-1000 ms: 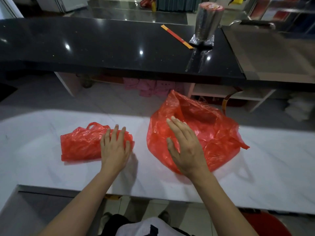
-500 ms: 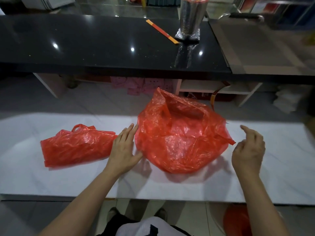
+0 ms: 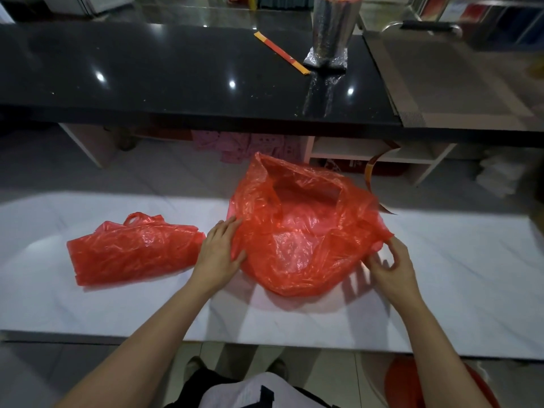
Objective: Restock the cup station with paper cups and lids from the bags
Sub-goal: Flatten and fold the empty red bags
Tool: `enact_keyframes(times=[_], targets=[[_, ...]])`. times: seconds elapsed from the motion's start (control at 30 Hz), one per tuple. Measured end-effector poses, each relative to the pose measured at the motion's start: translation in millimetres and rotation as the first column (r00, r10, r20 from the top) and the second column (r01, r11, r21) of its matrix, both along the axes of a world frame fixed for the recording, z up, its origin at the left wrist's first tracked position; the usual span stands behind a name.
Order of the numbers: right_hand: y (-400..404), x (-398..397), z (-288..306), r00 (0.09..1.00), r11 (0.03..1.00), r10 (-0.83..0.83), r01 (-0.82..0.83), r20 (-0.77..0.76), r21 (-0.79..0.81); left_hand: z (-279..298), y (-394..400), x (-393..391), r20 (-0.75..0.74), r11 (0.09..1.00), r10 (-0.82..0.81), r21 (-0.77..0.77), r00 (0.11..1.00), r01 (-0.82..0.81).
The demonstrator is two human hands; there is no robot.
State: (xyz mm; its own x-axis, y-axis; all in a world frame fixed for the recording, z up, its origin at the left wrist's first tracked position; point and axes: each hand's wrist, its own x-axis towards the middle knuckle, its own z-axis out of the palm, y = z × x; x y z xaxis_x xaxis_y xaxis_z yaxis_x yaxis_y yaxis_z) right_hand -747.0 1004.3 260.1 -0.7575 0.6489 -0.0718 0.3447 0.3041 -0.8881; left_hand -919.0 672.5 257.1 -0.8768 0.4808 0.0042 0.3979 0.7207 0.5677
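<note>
On the white counter [image 3: 441, 290], big red bag [image 3: 297, 228] gaping open, left hand [image 3: 219, 254] flat against its side, fingers straight, right hand [image 3: 390, 265] pinching its edge, smaller red bag [image 3: 132, 251] lying left.

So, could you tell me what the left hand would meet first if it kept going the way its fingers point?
The left hand already rests open against the large red plastic bag, so it would likely just press deeper into that bag's side.

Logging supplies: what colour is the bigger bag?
Translucent red bigger bag, clearest in the head view.
</note>
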Motion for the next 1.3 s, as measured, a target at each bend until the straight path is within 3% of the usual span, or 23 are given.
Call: enact_keyframes(times=[0.17,0.37,0.5,0.57,0.73,0.93,1.0,1.1,1.2,1.3], targets=[[-7,-1,5,0.996,0.994,-0.081,0.084,-0.039,0.065,1,-3,9,0.067,0.984,0.079,0.153,0.995,-0.089],[-13,-1,30,0.987,0.99,-0.141,0.14,-0.079,-0.009,5,-2,14,0.065,0.983,0.173,0.052,0.983,-0.177],[-12,-6,37,0.958,0.968,-0.249,0.243,-0.139,-0.057,15,4,20,0.227,0.913,0.274,0.245,0.935,-0.327],[-11,-8,39,0.935,0.95,-0.31,0.298,-0.172,-0.093,23,3,15,0.294,0.836,0.334,0.346,0.896,-0.425],[-6,-10,37,0.904,0.918,-0.396,0.396,-0.161,-0.036,42,3,9,0.332,0.759,0.449,0.348,0.829,-0.55],[-15,-4,39,0.942,0.938,-0.327,0.314,0.071,0.148,40,-7,18,0.196,0.862,0.489,0.04,0.85,-0.505],[-19,-2,39,0.942,0.937,-0.307,0.273,0.137,0.219,45,-8,21,0.072,0.871,0.48,0.079,0.875,-0.484],[-22,0,38,0.941,0.927,-0.289,0.23,0.175,0.296,63,-4,20,-0.315,0.899,0.427,0.249,0.848,-0.36],[-24,1,39,0.949,0.914,-0.247,0.161,0.195,0.371,79,12,24,-0.589,0.965,0.255,0.201,0.767,-0.167],[-28,1,38,0.938,0.91,-0.229,0.112,0.259,0.398,69,28,29,-0.531,0.999,-0.009,-0.043,0.847,-0.016]])
